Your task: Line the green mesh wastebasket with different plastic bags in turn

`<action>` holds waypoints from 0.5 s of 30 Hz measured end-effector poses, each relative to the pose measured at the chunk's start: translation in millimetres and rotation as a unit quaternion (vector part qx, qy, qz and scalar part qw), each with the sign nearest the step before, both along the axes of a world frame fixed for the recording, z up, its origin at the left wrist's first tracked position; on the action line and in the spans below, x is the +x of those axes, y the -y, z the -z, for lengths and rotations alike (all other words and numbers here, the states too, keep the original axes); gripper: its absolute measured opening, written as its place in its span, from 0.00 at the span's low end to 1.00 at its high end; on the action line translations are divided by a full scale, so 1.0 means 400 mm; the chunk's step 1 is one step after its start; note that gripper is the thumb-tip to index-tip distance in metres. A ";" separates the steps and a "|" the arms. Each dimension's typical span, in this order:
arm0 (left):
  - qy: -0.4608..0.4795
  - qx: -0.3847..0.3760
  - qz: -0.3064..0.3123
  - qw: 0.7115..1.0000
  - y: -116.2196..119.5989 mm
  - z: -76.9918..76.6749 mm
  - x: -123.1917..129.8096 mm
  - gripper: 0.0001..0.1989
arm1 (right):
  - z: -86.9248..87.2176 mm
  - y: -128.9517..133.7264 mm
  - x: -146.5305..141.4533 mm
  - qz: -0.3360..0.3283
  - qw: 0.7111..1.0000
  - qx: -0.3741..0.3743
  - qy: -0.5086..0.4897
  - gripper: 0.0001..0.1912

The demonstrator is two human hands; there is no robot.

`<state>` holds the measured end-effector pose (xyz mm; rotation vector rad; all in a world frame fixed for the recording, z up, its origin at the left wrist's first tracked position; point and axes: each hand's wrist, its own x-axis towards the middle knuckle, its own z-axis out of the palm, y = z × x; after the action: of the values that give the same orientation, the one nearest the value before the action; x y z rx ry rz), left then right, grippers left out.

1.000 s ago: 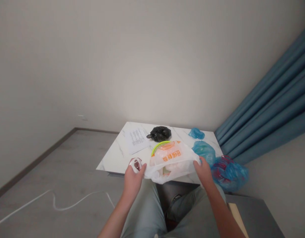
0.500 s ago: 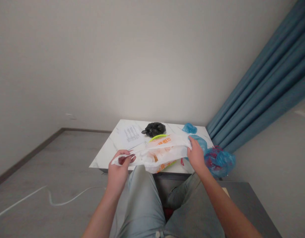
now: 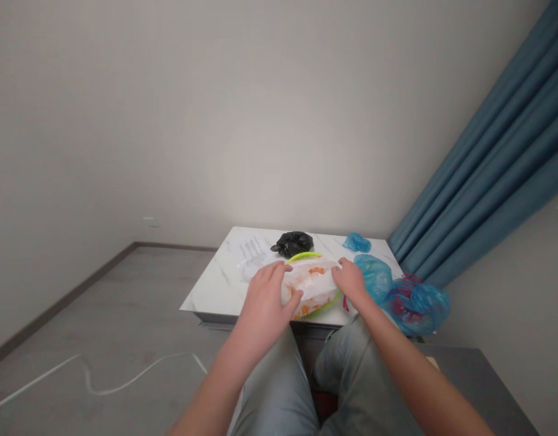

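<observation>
A white plastic bag with orange print point(image 3: 311, 286) lies bunched on the marble table, held between both hands. My left hand point(image 3: 265, 300) curls over its left end, and my right hand point(image 3: 349, 280) grips its upper right edge. A lime-green curved rim point(image 3: 305, 256) shows behind the bag and along its lower edge; the rest of that object is hidden. Whatever is inside the bag cannot be made out.
The white marble table point(image 3: 215, 290) also holds a printed paper point(image 3: 253, 251), a black plastic bag point(image 3: 292, 244) and a blue plastic bag point(image 3: 356, 243). A teal bag point(image 3: 374, 277) sits at its right edge, beside a blue-and-red bag point(image 3: 415, 306). A white cable point(image 3: 124, 381) crosses the floor.
The bag was stretched wide between my hands and is now folded into a smaller bundle. My left hand has moved right and come down over it.
</observation>
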<state>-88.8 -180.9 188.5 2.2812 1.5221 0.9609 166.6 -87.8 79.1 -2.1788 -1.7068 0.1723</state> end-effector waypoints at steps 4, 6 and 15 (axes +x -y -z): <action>-0.132 -0.019 -0.087 0.987 -0.128 0.115 0.058 0.26 | 0.038 -0.033 0.008 -0.030 0.999 -0.021 0.015 0.16; -0.160 -0.023 -0.130 0.978 -0.187 0.155 0.064 0.27 | 0.058 -0.042 0.019 -0.046 0.997 -0.044 0.037 0.15; -0.300 -0.171 -0.063 0.937 -0.335 0.265 0.112 0.22 | 0.114 -0.068 0.076 0.007 0.997 -0.058 0.052 0.15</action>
<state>-44.2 -46.8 82.5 2.3391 1.8920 -0.0225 197.1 -60.7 33.4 -2.3204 -1.7783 0.1595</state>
